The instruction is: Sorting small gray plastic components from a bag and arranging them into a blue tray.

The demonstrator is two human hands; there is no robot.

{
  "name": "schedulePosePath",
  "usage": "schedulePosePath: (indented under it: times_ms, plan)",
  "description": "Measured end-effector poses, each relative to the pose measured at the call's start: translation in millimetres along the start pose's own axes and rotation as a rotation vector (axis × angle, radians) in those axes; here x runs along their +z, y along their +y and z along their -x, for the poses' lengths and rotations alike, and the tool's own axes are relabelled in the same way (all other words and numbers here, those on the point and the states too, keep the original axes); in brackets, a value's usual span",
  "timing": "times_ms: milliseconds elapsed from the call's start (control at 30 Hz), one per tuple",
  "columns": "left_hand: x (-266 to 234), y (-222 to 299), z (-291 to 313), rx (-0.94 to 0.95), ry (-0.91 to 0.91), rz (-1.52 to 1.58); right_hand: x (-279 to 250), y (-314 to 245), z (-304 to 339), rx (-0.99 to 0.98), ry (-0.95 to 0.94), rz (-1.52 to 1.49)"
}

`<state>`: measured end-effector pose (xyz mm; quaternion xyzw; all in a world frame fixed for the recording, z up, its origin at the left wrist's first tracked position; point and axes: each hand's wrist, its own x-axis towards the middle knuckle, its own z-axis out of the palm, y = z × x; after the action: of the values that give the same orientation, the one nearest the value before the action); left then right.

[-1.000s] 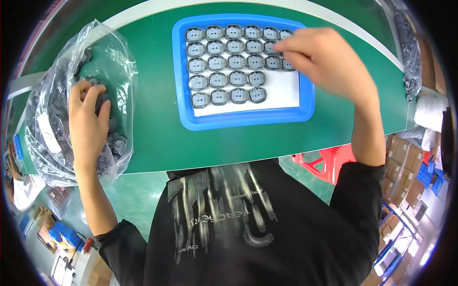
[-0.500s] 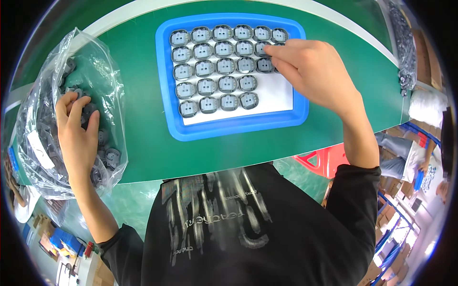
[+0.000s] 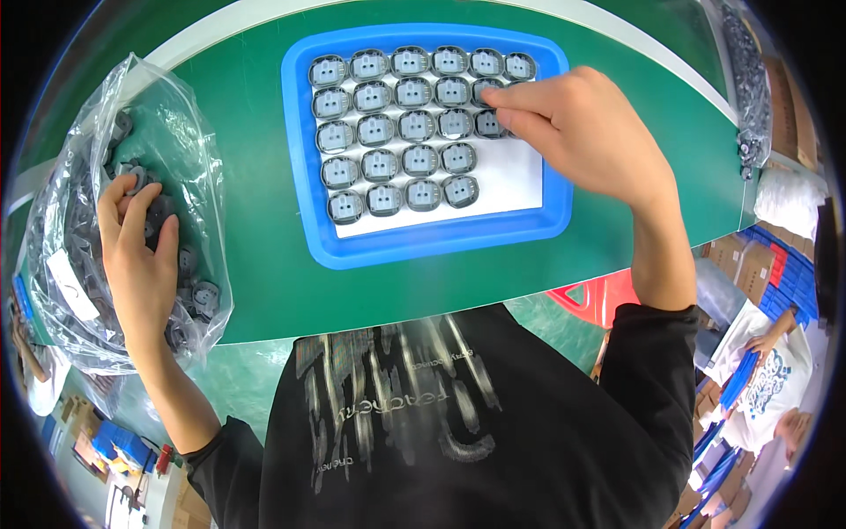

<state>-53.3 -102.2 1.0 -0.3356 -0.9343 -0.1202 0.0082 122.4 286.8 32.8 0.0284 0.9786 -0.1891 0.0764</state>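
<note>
A blue tray (image 3: 304, 176) holds rows of rounded grey plastic parts, each with two small dark holes, on a white sheet (image 3: 508, 181). My right hand (image 3: 590, 132) reaches over the tray's right side. Its thumb and forefinger are closed at a grey plastic part (image 3: 486, 93) at the right end of the second row; the hand hides the tray beyond. On the left, my left hand (image 3: 141, 256) is inside a clear plastic bag (image 3: 198, 115) of loose grey parts. Its fingers curl around a dark grey plastic part (image 3: 159, 214), partly hidden.
The green table (image 3: 256, 220) has a curved front edge close to my body. A red stool (image 3: 599, 298) stands beyond that edge. Another bag of dark parts (image 3: 745, 88) lies at the far right. Another person (image 3: 767, 379) is at the right, with shelving and boxes around.
My right fingertips have shifted slightly left and down at the second-row part. My left hand stays in the bag with its fingers moved a little. The person at the right has moved closer.
</note>
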Motion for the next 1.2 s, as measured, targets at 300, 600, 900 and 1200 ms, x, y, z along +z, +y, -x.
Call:
schedulePosePath:
  times_ms: [300,600,900,1200]
  plan:
    - [-21,31,0,0.202,-0.044,0.13,-22,2,-10,-0.105,0.077,-0.294]
    - [-12,29,-8,0.042,-0.114,0.163,-19,-84,-67,-0.313,0.123,-0.537]
    - [-25,76,28,0.245,0.321,0.656,38,-153,-59,-0.131,-0.428,-1.374]
    - [23,119,44,0.122,0.261,1.305,39,-113,-5,0.124,-0.458,-1.781]
